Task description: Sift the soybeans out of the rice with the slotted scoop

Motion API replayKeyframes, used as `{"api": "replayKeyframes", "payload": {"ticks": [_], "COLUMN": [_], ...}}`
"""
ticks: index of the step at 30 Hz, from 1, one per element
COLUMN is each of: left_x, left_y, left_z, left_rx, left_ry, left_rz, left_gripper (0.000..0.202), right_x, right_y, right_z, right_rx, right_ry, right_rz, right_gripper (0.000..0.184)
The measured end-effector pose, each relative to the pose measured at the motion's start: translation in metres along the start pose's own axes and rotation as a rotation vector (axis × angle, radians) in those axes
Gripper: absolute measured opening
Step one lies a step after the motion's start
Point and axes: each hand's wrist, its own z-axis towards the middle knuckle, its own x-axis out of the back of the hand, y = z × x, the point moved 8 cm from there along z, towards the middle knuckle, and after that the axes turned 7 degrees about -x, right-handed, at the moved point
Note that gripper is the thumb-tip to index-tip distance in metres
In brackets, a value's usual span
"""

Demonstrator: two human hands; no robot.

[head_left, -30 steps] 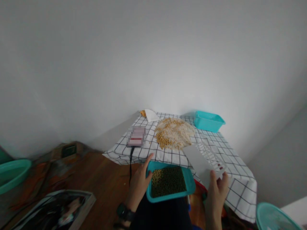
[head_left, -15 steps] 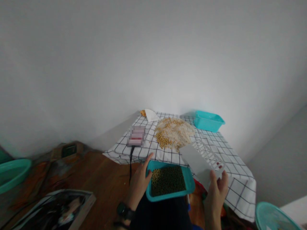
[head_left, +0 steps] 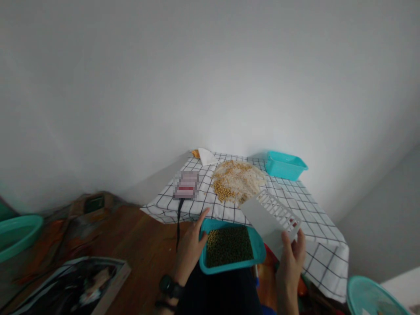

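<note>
A teal plastic tray [head_left: 229,268] rests at my lap, filled with small dark green beans [head_left: 231,247] and a patch of yellow beans [head_left: 212,238] at its left side. My left hand [head_left: 192,245] grips the tray's left rim, thumb over the edge and index finger stretched along it. In my right hand [head_left: 292,258] is a white slotted plastic piece [head_left: 262,216], a flat sheet with a strip of slots, pinched by its near right end. Its far left corner reaches the near edge of the grain pile [head_left: 239,181], where yellow beans mix with paler grains on the checked cloth [head_left: 323,218].
A second teal container [head_left: 285,168] stands at the table's back right. Left of the pile lies a blurred pink item [head_left: 187,186] with a black strap; a white paper piece [head_left: 206,156] lies behind. Teal basins [head_left: 19,234] and an open box [head_left: 78,286] are on the floor.
My right hand has moved a little left with the white slotted piece, bringing it closer to the tray and pile. My left hand and the tray stay nearly still.
</note>
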Motion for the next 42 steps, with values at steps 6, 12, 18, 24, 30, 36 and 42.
{"api": "replayKeyframes", "payload": {"ticks": [6, 12, 18, 24, 30, 36, 42], "left_x": [0.003, 0.003, 0.007, 0.007, 0.008, 0.009, 0.009], "left_y": [0.004, 0.004, 0.007, 0.007, 0.007, 0.009, 0.009], "left_z": [-0.001, -0.001, -0.002, -0.002, -0.002, -0.002, -0.002], "left_rx": [-0.014, -0.005, -0.004, 0.011, 0.006, 0.011, 0.011], "left_ry": [0.019, 0.015, 0.033, 0.032, 0.040, 0.042, 0.038], "left_rz": [0.017, 0.034, 0.049, 0.055, 0.062, 0.078, 0.062], "left_gripper": [0.064, 0.064, 0.065, 0.065, 0.065, 0.064, 0.066], "right_x": [-0.014, -0.032, -0.035, -0.029, -0.027, -0.034, -0.056], "right_y": [-0.006, 0.011, 0.012, 0.017, 0.016, 0.000, 0.001], "right_z": [0.002, 0.028, 0.050, 0.048, 0.044, 0.026, 0.006], "right_rx": [-0.023, -0.126, -0.100, -0.164, -0.226, -0.103, 0.040], "right_ry": [-0.087, -0.165, -0.183, -0.193, -0.209, -0.175, -0.215], "right_rz": [-0.018, 0.032, 0.010, 0.030, 0.037, 0.008, -0.144], "right_gripper": [0.064, 0.071, 0.069, 0.071, 0.075, 0.070, 0.061]}}
